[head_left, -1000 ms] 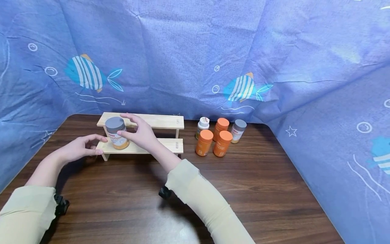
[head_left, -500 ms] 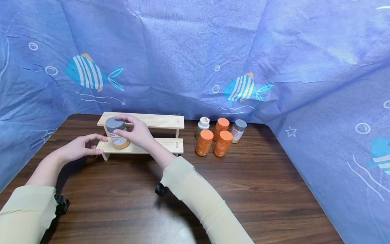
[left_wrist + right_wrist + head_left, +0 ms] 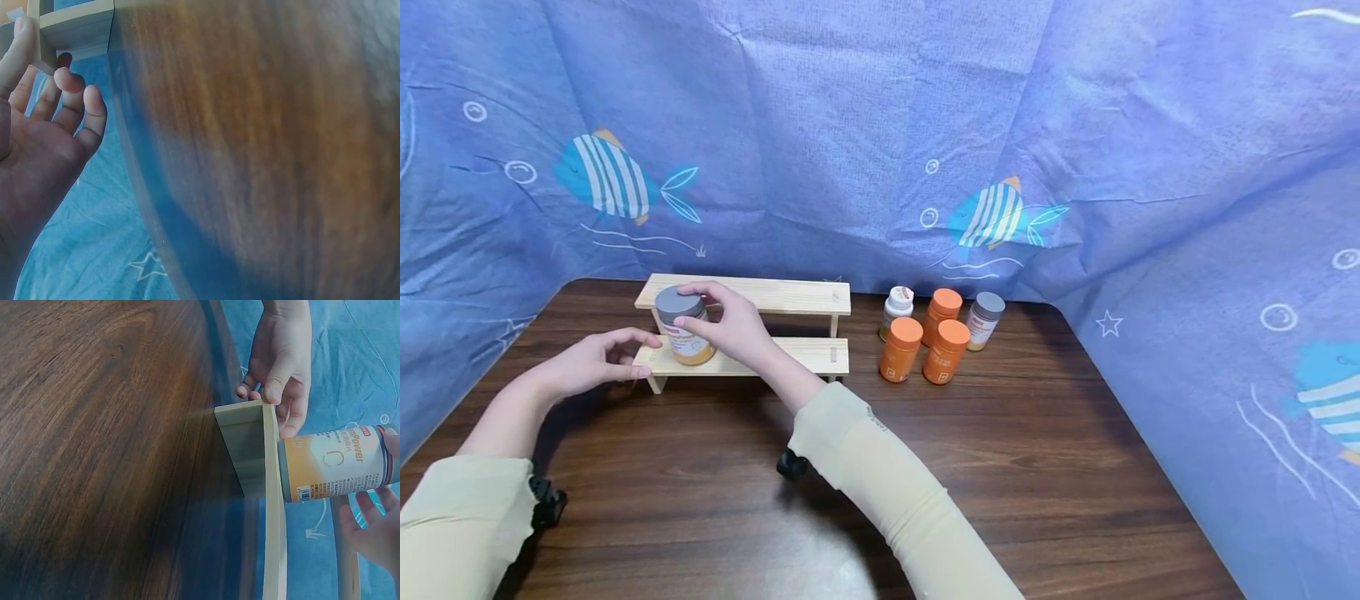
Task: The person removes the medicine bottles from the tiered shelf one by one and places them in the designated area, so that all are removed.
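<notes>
A supplement bottle (image 3: 687, 337) with a grey lid and a white and orange label stands upright at the left end of the lower board of a two-tier wooden rack (image 3: 790, 354). My right hand (image 3: 737, 327) holds this bottle by its lid, thumb in front and fingers behind. In the right wrist view, the base of the bottle (image 3: 331, 464) meets the board or sits very close to it. At the rack's left end, my left hand (image 3: 587, 362) pinches the lower board between thumb and fingers. The left wrist view shows that hand (image 3: 47, 134) partly cut off.
Right of the rack stand several bottles: a white one (image 3: 897, 310), orange ones (image 3: 900, 350), (image 3: 946, 352) and another grey-lidded one (image 3: 985, 321). All rest on a dark wooden table (image 3: 1000, 467). A blue fish-patterned cloth (image 3: 850, 150) hangs behind and at the sides.
My right hand has shifted slightly left, and its fingers have come in from beside the lid to hold it. The left hand keeps its place on the rack. The head view has tilted a little.
</notes>
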A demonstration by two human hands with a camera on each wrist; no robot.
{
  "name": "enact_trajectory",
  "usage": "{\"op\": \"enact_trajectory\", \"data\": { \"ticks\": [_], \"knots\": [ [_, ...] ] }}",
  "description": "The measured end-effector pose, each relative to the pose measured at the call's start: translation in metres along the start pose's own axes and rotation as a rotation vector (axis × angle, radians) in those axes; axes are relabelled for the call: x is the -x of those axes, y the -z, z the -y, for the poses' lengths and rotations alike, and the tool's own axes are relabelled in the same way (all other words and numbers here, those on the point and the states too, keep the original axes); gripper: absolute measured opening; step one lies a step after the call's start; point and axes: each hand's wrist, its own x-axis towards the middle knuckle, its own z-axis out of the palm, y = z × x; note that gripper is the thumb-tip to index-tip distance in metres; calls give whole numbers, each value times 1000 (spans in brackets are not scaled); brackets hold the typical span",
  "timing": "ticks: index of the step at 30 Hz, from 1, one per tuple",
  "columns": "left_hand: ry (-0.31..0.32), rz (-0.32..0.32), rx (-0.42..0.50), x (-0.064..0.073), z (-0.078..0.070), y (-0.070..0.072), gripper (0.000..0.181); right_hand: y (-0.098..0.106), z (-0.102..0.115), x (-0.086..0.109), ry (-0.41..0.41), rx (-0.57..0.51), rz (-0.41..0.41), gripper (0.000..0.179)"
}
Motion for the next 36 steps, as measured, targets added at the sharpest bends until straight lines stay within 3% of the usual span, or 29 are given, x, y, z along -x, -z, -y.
{"op": "enact_trajectory", "data": {
  "ticks": [19,36],
  "knots": [
    [6,9,0,-1,0,0,49,6,0,1,5,12,-14,36],
    [6,1,15,0,-1,-1,48,38,10,8,2,-36,36,38]
  ]
}}
